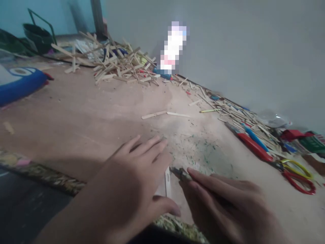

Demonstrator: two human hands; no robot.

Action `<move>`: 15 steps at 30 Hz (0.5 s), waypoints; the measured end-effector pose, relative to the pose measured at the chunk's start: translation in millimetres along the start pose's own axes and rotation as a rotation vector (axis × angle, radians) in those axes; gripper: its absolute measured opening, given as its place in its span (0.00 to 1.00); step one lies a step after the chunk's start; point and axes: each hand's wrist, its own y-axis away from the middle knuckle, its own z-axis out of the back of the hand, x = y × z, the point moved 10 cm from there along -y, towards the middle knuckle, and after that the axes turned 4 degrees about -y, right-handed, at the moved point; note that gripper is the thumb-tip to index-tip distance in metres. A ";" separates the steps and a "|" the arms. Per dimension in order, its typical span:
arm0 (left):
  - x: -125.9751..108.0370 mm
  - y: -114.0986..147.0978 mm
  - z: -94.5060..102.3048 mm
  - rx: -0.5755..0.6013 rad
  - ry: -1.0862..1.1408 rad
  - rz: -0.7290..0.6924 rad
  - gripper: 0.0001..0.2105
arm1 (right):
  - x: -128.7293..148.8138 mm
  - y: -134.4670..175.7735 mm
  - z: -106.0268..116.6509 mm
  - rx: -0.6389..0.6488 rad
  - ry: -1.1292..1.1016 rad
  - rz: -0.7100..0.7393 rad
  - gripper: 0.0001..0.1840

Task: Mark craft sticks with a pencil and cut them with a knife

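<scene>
My left hand [142, 169] lies flat on the wooden board, fingers stretched out and thumb apart. Between that thumb and forefinger shows a narrow pale strip [167, 183] with a slot-like opening, looking like a metal ruler; the palm hides part of it. Pinched in the closed fingers of my right hand [225, 200] is a slim dark pointed tool [180, 173], its tip close to the strip's upper end. Blur and fingers conceal its exact kind. Beyond both hands, two flat wooden sticks [154, 115] lie nearly end to end, and green shavings [208, 149] dot the board.
Loose wooden sticks [119, 64] are heaped at the back. On the right lie red-handled pliers [254, 145], a blue pen-like item [255, 137] and scissors with yellow and red handles [299, 183]. A blue-rimmed object [22, 84] sits far left. The board's rough edge [58, 176] runs in front.
</scene>
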 end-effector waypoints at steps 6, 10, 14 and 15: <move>-1.9 -3.2 0.6 0.006 -0.038 -0.049 0.33 | 3.2 -2.6 -3.8 0.150 0.004 0.011 0.10; -3.3 -5.4 2.0 -0.006 -0.042 -0.068 0.32 | 2.4 -4.7 -6.1 0.199 -0.010 0.007 0.11; -3.5 -4.1 1.3 -0.005 -0.041 -0.066 0.32 | 1.2 -7.1 -8.4 0.219 -0.035 -0.021 0.11; -3.3 -3.5 1.1 -0.005 -0.042 -0.065 0.33 | 0.7 -7.2 -8.3 0.227 -0.043 -0.030 0.11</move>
